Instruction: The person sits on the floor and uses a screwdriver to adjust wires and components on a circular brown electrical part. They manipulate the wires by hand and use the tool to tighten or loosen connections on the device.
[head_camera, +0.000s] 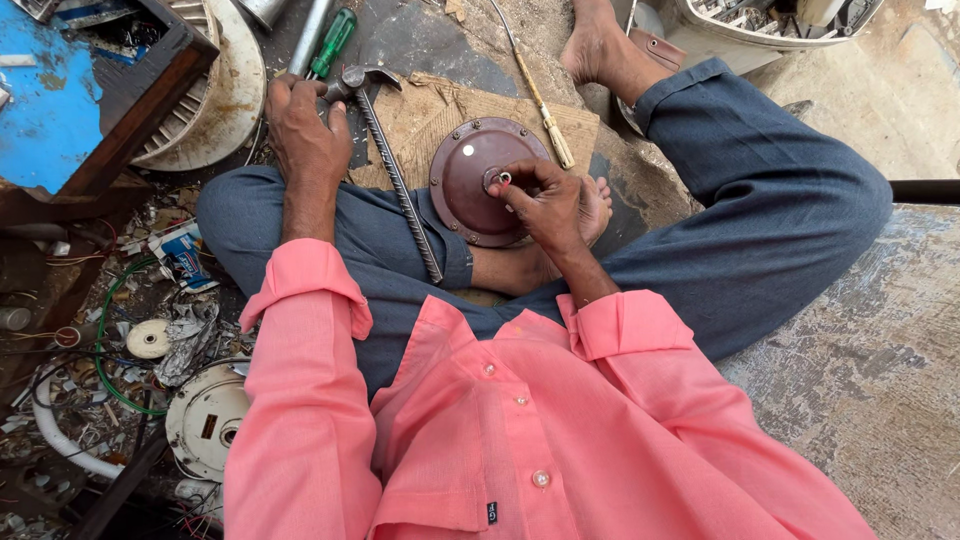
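Hands at work over my crossed legs: my right hand (545, 200) pinches a small silver ring (504, 178) between thumb and fingertips, right at the centre hole of a round maroon metal cover (470, 185) that rests on a piece of cardboard (440, 115) in front of my shins. My left hand (305, 125) is closed around the head of a claw hammer (370, 85), whose ribbed steel handle runs down across my left knee. A green-handled screwdriver (333, 42) lies just beyond the hammer, and a wooden-handled screwdriver (545, 115) lies beside the cover.
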